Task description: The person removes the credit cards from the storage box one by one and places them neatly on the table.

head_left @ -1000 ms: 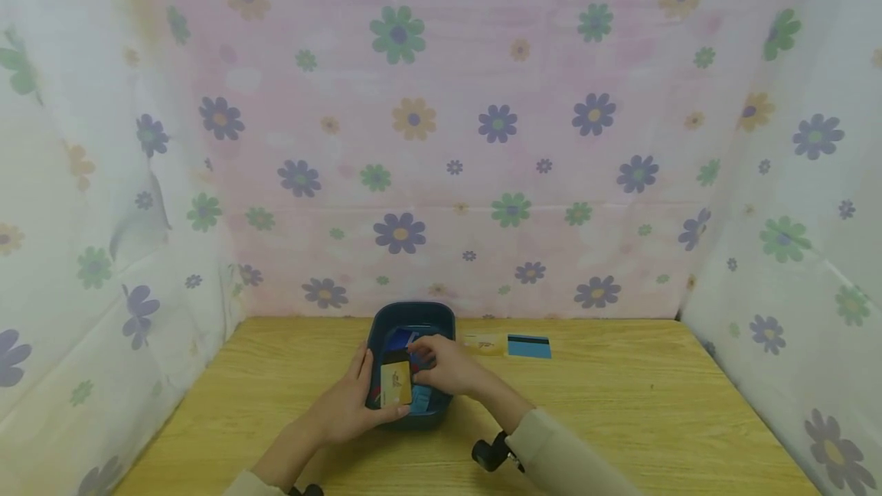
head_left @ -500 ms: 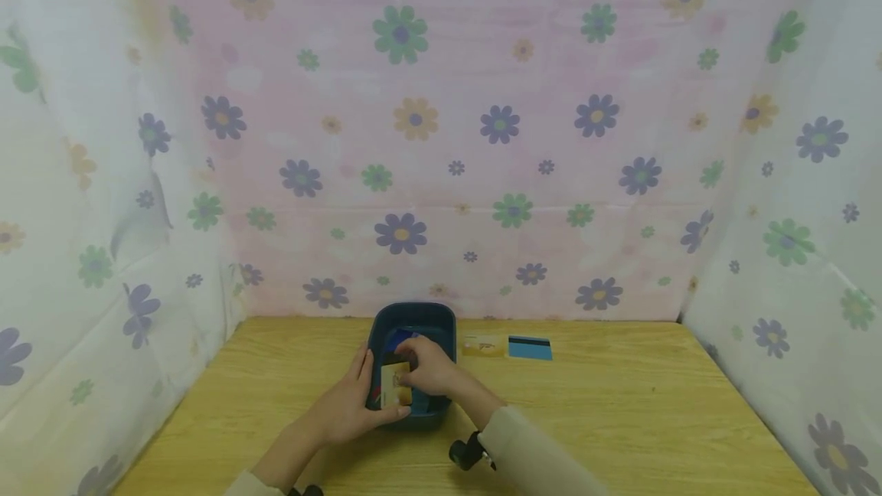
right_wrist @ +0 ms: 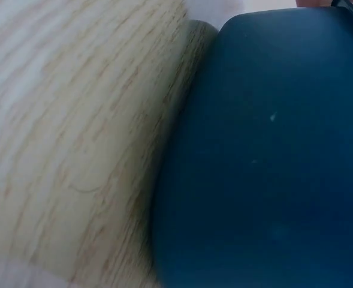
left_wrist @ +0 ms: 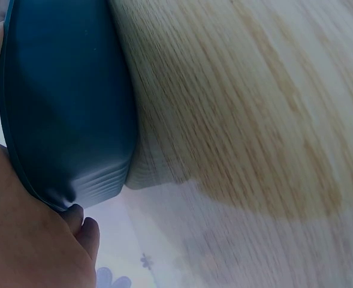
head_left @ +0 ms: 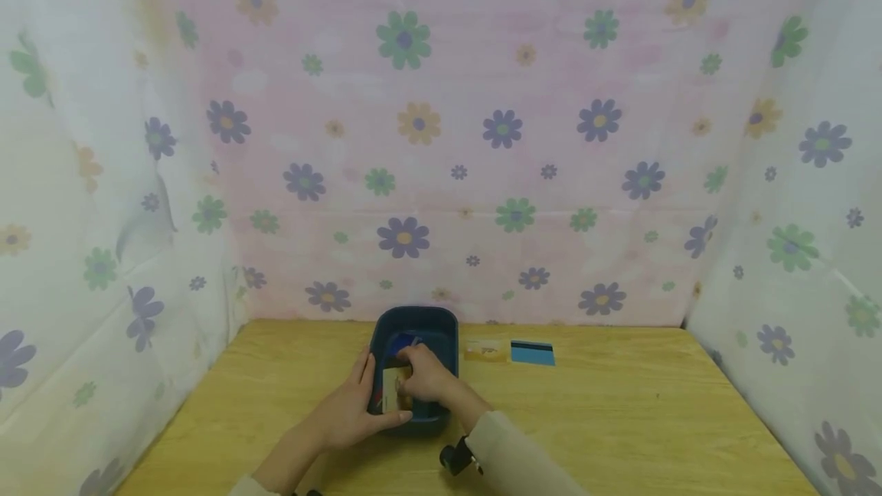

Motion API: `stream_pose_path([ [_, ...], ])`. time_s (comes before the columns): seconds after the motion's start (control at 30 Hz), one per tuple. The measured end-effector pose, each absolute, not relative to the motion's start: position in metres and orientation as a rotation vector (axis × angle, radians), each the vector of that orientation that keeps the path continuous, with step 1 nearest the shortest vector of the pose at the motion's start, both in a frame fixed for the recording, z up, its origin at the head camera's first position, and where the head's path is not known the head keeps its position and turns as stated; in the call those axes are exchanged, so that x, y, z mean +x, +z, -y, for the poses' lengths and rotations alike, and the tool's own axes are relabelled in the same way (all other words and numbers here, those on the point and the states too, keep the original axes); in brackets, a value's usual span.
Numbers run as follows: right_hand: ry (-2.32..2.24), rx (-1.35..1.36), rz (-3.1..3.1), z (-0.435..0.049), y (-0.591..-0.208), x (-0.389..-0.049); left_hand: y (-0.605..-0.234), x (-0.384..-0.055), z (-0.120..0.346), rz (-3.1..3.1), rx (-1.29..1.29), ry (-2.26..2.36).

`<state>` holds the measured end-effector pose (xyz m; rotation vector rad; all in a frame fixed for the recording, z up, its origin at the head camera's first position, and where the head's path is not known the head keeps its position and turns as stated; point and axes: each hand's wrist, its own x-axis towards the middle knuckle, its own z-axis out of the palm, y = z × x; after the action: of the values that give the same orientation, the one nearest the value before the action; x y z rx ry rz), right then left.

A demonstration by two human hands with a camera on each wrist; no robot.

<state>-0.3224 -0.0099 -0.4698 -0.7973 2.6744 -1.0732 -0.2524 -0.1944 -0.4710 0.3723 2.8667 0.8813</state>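
A dark blue plastic bin (head_left: 446, 327) stands on the table, seen from above in the head view and from its sides in both wrist views. My left hand (head_left: 344, 404) grips its left side, thumb along the front rim and fingers against the outer wall. Inside lies a pale gold card (head_left: 390, 389), upper right part covered by my right hand (head_left: 430, 375). The fingers of that hand are bent down into the bin, fingertips hidden at the card; I cannot tell whether they pinch it. A deep blue card (head_left: 402, 343) lies farther back in the bin.
Right of the bin, a gold card (head_left: 485, 350) and a light blue card (head_left: 533, 352) with a black stripe lie side by side on the wooden table (head_left: 586, 419). A flowered cloth (head_left: 468, 136) hangs behind the table and along both sides.
My right hand has shifted left and slightly down within the bin, from beside the gold card to over its right part. My left hand keeps its hold on the bin.
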Motion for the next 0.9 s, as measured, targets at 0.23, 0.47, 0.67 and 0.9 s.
stream_pose_path([
  [0.23, -0.926, -0.709, -2.715, 0.0128, -0.4653, -0.3211, -0.4702, -0.2539, 0.1936, -2.873, 0.382, 0.872],
  [0.47, -0.864, -0.656, -2.738, 0.0143, -0.4661, -0.3196, -0.4680, -0.2520, 0.1934, -2.876, 0.390, 0.880],
  [0.67, -0.874, -0.597, -2.771, 0.0146, -0.4671, -0.3226, -0.4667, -0.2510, 0.1929, -2.873, 0.373, 0.890],
  [0.9, -1.073, -0.630, -2.671, 0.0120, -0.4704, -0.3221, -0.4678, -0.2506, 0.1929, -2.874, 0.373, 0.874],
])
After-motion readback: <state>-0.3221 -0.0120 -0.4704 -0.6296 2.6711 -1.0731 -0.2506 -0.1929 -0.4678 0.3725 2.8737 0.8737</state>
